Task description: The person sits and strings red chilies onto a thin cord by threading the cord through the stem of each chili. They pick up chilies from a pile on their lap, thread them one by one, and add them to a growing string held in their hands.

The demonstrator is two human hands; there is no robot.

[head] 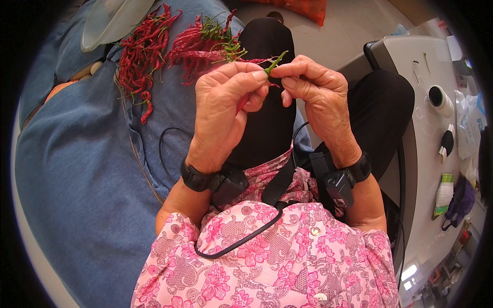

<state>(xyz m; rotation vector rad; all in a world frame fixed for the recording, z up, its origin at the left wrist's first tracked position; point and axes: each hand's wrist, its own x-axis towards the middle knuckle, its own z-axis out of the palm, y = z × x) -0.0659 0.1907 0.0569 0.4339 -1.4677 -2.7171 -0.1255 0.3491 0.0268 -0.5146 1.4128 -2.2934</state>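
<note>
A red chili pepper [242, 105] is in my left hand [227, 90], its body mostly hidden by the fingers. The green stem [279, 59] sticks up past the thumb and index finger. My right hand [319, 82] meets it from the other side, with the index fingertip at the base of the stem and the thumb a little lower. Whether something thin is pinched there is too small to tell. Beyond my left hand, a heap of red chilies [144, 50] lies on blue fabric [84, 165]. Beside it is a bunch of chilies [196, 42] with green stems gathered together.
On my right stands a pale table [420, 184] with a spool of white thread [443, 102], a wound white skein [443, 196], a plastic bag [468, 123] and dark purple cloth [460, 202]. A translucent plastic container [115, 25] is at upper left, an orange bag [304, 7] on the floor.
</note>
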